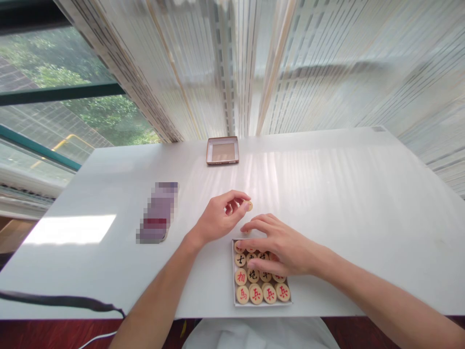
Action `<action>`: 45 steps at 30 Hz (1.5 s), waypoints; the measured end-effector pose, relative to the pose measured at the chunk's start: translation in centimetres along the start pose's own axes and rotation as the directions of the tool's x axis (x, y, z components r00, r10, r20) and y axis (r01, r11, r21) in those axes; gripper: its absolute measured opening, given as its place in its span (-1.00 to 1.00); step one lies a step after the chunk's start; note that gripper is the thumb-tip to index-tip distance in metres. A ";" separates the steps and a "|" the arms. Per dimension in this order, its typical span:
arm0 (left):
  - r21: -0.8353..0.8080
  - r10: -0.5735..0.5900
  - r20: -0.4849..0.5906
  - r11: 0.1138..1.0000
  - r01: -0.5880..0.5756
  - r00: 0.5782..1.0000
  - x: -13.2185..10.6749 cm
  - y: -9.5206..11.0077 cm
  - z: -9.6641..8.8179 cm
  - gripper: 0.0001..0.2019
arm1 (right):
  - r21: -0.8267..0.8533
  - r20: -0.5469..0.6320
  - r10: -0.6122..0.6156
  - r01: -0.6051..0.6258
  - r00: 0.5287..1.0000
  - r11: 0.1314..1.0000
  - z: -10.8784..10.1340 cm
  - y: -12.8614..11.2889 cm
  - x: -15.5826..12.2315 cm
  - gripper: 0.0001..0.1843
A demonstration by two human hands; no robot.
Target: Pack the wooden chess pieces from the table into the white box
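My left hand (227, 213) pinches a small round xiangqi piece (250, 205) between thumb and fingertips, just above the table beyond the box. My right hand (274, 245) reaches over an open shallow box (233, 291) near the table's front edge, its fingers apart. Its index fingertip rests at a piece in the box's far left corner. Wooden pieces with red and black characters fill the box in rows, among them a red piece (240, 277) and a black piece (240, 260). The right hand hides the pieces at the far right. Something pale shows under its farther fingertips, too small to make out.
A box lid (223, 151) lies upturned at the far side of the white table (345, 194). A blurred-out phone (158, 213) is to the left. A black strap (61, 299) crosses the front left edge. Curtains (247, 72) hang behind the table.
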State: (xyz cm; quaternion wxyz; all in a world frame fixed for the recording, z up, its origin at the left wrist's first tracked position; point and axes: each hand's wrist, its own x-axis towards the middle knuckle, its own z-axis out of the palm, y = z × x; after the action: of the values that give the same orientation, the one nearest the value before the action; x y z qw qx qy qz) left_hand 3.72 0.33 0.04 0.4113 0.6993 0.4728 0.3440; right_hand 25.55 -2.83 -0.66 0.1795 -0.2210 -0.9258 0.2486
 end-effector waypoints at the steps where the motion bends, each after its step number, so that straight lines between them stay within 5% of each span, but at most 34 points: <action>1: -0.002 0.001 0.000 1.000 -0.001 1.000 0.0 0.0 0.0 -0.79 | 0.011 -0.012 0.003 -0.003 1.000 1.000 -0.1 0.1 0.0 -0.63; 9: -0.008 0.015 -0.018 1.000 -0.015 1.000 0.0 -0.2 0.0 -0.77 | 0.074 -0.189 0.062 -0.049 0.980 0.996 -0.5 2.0 -0.3 -0.83; 20: -0.218 -0.048 0.018 0.975 0.051 0.999 0.1 -0.3 0.1 -0.73 | 0.107 -0.339 0.266 -0.244 0.902 0.964 -0.8 4.7 -0.4 -0.85; 28: -0.316 -0.059 0.135 0.944 0.099 0.989 0.3 -0.8 0.0 -0.70 | 0.201 -0.482 0.254 -0.177 0.839 0.964 -0.8 4.3 -0.1 -0.85; 34: -0.348 -0.071 0.198 0.927 0.137 0.978 0.3 -0.9 0.2 -0.69 | 0.232 -0.492 0.189 -0.082 0.850 0.969 -0.3 3.8 0.1 -0.72; 45: -0.289 -0.035 0.242 0.951 0.106 0.970 0.1 0.1 0.3 -0.71 | 0.242 -0.464 0.197 -0.091 0.863 0.966 0.1 3.7 0.0 -0.81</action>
State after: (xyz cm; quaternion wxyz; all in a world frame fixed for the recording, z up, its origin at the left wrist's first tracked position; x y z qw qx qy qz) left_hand 4.03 0.37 -0.01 0.5775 0.6470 0.3881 0.3118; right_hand 26.71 0.05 -2.74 0.4088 -0.3246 -0.8003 0.2951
